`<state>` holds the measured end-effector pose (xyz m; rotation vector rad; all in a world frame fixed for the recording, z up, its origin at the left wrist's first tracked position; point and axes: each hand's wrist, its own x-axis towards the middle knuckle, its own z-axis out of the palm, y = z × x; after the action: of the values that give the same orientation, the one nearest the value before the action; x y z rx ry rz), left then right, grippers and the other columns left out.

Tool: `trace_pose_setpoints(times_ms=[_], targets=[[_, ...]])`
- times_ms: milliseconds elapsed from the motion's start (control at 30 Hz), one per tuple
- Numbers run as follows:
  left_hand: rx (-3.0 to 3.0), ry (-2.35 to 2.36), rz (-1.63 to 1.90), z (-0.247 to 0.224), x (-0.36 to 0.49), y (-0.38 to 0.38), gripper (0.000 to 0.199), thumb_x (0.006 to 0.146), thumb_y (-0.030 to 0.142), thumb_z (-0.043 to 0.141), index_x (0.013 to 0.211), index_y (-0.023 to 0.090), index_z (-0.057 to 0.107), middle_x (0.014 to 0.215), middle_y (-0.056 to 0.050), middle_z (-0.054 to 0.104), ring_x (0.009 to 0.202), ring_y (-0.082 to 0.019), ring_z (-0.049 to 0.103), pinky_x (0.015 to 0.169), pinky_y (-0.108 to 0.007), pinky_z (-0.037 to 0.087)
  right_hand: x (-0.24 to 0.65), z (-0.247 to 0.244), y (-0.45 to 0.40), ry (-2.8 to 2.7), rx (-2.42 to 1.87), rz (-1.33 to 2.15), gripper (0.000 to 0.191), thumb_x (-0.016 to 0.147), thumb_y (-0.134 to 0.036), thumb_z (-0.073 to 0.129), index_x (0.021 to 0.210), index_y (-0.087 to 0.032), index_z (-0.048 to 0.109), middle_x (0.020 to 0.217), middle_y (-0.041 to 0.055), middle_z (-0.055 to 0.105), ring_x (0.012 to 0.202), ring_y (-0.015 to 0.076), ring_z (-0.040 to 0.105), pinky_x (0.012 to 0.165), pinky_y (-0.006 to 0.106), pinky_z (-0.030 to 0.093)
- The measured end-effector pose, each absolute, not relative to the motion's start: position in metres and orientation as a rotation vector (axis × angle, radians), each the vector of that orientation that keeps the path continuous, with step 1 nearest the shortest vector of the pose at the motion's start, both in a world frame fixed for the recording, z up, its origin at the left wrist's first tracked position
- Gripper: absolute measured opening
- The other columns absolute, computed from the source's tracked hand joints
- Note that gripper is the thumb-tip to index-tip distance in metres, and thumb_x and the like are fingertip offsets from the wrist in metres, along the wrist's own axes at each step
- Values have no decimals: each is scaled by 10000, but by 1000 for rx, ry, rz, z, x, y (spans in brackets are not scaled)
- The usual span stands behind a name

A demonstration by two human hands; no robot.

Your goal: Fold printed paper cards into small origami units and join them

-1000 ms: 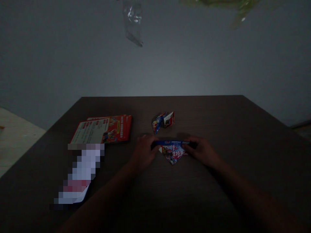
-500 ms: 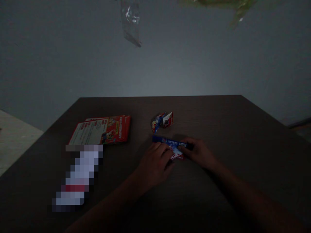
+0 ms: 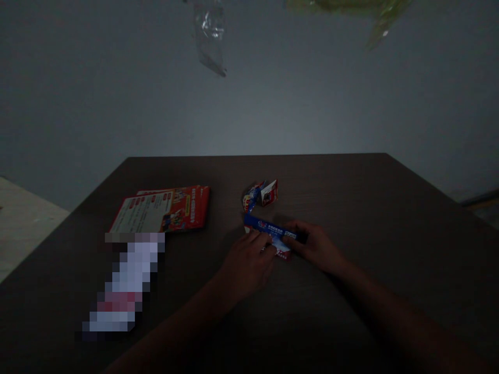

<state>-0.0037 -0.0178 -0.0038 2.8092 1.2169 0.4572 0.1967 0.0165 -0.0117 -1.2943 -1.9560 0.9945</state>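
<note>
A blue, white and red printed sheet (image 3: 268, 226), folded into a strip along its far side, lies on the dark table in front of me. My left hand (image 3: 249, 259) bends its fingers over the near side of the sheet and presses on it. At the right end, my right hand (image 3: 318, 245) pinches the sheet with the thumb on top and the fingers behind. Part of the sheet is hidden under the left fingers. Just beyond it stand two small folded paper pieces, one blue and red (image 3: 250, 198), one white and red (image 3: 270, 194).
At the left lies a stack of red and white printed sheets or booklets (image 3: 148, 213). Nearer to me is a pale blurred-out object (image 3: 128, 280). The brown table (image 3: 351, 182) meets a grey wall, where a clear plastic piece (image 3: 210, 36) hangs.
The sheet has turned slightly and shifted a little left, with more of its blue strip and lower edge showing. Both hands keep hold, the right one slightly farther left.
</note>
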Motion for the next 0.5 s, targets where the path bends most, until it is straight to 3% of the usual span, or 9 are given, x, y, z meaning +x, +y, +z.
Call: trace_pose_setpoints(times_ms=[133,333,500], targets=[[2828,1205,448,-5,-5,-15,163,881,176,458,954,171,603,957,-71,581,919,-208,540,785,-354,472,204,-9,15,-2000,-1245,923,355,832,-313,573,1164,-206,509,860,25,642,760,173,606,710,299,488],[2824,1237,447,-6,-7,-13,171,894,177,446,980,171,594,949,-69,585,901,-202,537,775,-345,470,215,-1,15,-2240,-1036,832,231,794,-182,582,1020,-229,596,990,52,634,932,207,587,828,338,461],[2838,1248,410,-7,-8,-12,177,899,177,435,991,172,586,968,-71,581,908,-200,534,773,-343,469,213,-8,17,-2347,-1034,688,308,740,-150,640,1038,-230,625,1030,74,618,981,232,567,862,383,439]])
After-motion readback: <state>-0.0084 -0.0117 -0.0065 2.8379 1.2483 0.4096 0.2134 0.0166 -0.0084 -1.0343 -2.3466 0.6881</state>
